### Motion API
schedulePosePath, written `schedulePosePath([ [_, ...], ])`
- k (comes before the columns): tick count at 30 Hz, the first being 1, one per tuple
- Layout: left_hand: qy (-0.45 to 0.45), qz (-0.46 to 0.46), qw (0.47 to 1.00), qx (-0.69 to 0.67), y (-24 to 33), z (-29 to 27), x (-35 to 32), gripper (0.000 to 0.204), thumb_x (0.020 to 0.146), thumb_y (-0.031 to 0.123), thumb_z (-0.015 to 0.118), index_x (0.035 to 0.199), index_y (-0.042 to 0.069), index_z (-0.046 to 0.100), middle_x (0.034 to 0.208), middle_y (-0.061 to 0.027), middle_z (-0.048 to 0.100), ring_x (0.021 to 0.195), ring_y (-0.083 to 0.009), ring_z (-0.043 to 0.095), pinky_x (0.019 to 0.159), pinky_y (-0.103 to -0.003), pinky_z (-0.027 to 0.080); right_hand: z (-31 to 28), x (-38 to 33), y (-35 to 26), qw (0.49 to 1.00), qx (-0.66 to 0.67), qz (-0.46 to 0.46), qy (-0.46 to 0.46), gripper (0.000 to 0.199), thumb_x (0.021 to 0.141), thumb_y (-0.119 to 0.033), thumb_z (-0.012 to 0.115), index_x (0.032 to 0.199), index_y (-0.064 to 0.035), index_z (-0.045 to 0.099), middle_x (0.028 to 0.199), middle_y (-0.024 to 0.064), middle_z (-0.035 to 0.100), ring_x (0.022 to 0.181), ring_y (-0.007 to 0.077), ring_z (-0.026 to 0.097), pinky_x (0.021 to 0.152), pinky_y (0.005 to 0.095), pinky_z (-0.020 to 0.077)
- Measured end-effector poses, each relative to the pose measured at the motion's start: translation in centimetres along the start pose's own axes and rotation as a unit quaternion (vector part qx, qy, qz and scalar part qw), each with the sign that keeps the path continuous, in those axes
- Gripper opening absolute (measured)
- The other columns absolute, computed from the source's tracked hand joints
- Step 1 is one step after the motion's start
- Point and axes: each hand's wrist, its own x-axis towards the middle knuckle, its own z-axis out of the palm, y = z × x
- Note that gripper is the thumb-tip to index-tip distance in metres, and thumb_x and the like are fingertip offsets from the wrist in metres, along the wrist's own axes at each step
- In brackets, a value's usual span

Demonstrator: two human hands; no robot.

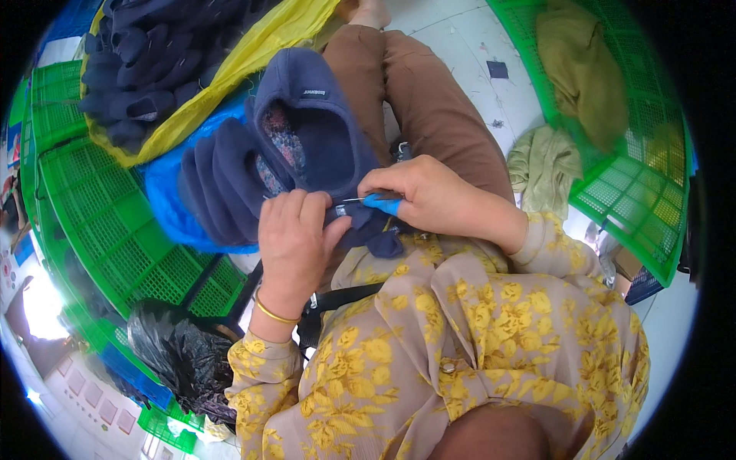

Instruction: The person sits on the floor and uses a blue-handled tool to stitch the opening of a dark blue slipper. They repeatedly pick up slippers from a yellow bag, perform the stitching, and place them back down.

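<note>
My left hand (295, 230) pinches the edge of a navy fleece piece (307, 73) shaped like a hood. That piece lies on my lap with a wide oval opening, and multicoloured patterned cloth shows inside. Closed around a slim pointed metal tool (354, 200), my right hand (441, 195) brings its tip close to the left fingertips, over the fabric edge and a small pale label (342, 209). A blue wrap covers one right fingertip. More navy pieces (218, 184) lie stacked just left of the hood-like one. Some navy fabric bunches below the tool, partly hidden by my hands.
A yellow bag (253, 46) full of navy pieces stands at the far left, beside blue plastic (172, 199). Green crates (100, 207) line the left side. At right, another green crate (644, 192) has olive cloth (583, 69) over it. A black plastic bag (176, 353) sits lower left.
</note>
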Motion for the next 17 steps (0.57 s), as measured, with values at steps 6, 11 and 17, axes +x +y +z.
schedulePosePath([
  [6, 0.023, -0.069, 0.986, -0.148, 3.4, 1.5, -0.9, 0.021, 0.07, 0.006, 0.077, 0.087, 0.004, 0.065, 0.076, -0.0068, 0.052, 0.071, -0.0233, 0.049, 0.066, -0.033, 0.042, -2.3, -2.6, 0.1, 0.998, -0.025, -0.004, -0.054, 0.024, 0.077, -0.002, 0.062, 0.099, -0.0067, 0.069, 0.083, 0.0179, 0.067, 0.077, 0.0355, 0.065, 0.071, 0.0417, 0.0514],
  [11, 0.014, -0.065, 0.976, -0.208, 3.0, 1.9, -0.8, 0.018, 0.073, 0.004, 0.075, 0.088, 0.005, 0.065, 0.076, -0.0054, 0.051, 0.072, -0.021, 0.048, 0.066, -0.031, 0.041, -2.9, -2.7, -0.2, 0.997, -0.027, -0.007, -0.073, 0.029, 0.072, 0.002, 0.06, 0.098, -0.0064, 0.07, 0.082, 0.0185, 0.067, 0.078, 0.0365, 0.065, 0.071, 0.0415, 0.0512],
  [17, -0.001, -0.074, 0.963, -0.257, 2.8, 2.5, -0.8, 0.017, 0.074, 0.004, 0.074, 0.089, 0.004, 0.066, 0.078, -0.0044, 0.053, 0.075, -0.019, 0.049, 0.069, -0.03, 0.041, -3.4, -2.8, -0.1, 0.995, -0.045, -0.018, -0.093, 0.032, 0.069, 0.003, 0.058, 0.098, -0.0049, 0.07, 0.083, 0.0194, 0.066, 0.078, 0.0377, 0.064, 0.071, 0.0418, 0.0512],
])
